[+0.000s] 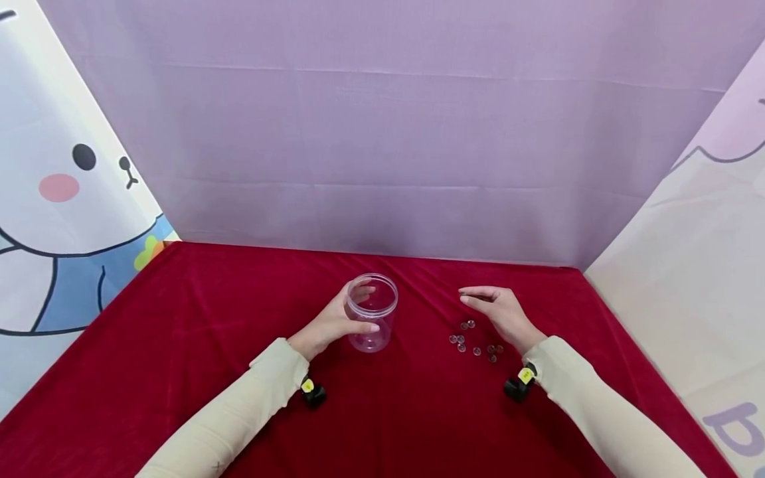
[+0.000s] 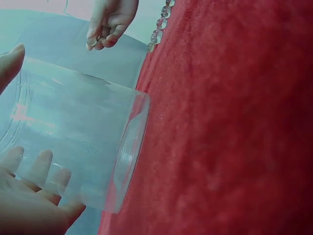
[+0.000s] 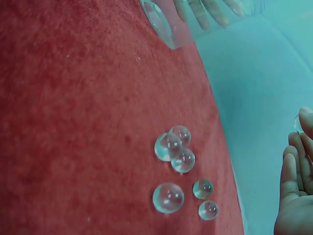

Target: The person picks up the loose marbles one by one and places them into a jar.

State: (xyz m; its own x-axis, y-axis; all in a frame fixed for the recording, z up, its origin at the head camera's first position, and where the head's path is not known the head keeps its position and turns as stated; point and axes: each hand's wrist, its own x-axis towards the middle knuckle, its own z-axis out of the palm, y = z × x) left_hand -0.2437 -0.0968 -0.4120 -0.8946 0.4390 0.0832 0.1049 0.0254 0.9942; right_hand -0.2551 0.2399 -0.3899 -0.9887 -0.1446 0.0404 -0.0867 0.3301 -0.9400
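Note:
A clear plastic jar (image 1: 372,335) with no lid stands on the red cloth, its mouth facing up. My left hand (image 1: 336,320) grips it from the left, thumb in front and fingers round the far side; the fingers show through the wall in the left wrist view. To the right, my right hand (image 1: 501,311) is raised above the cloth. It pinches a clear glass marble (image 2: 92,41) between thumb and fingertips. Several more clear marbles (image 3: 168,198) lie loosely on the cloth in front of and below that hand.
Red velvety cloth (image 1: 239,299) covers the table. A lilac curtain (image 1: 382,133) hangs behind the table, and printed cartoon panels (image 1: 60,219) flank it. On each wrist sits a small black camera (image 1: 517,389).

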